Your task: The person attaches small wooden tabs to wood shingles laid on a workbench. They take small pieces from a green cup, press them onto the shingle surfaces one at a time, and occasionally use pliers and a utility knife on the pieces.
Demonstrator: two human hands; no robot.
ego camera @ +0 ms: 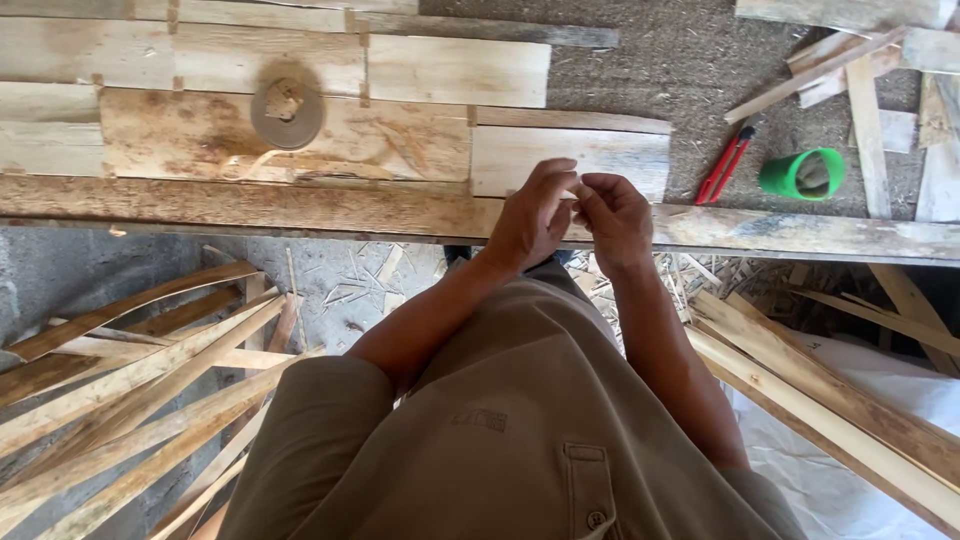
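My left hand [528, 218] and my right hand [617, 218] are raised together over the front edge of a long rough plank [250, 205]. The fingertips of both hands meet and pinch at one small thing between them, which is too small to make out. Both forearms come up from my tan shirt at the bottom of the view. Behind the hands lies a pale short board [610, 155] on the plank surface.
A round grey disc [287, 112] rests on a stained board at the left. A red-handled tool [727, 165] and a green cup [800, 173] lie at the right on sawdust. Thin wood strips [130, 390] pile up at lower left, with more strips [830, 400] over a white sheet at lower right.
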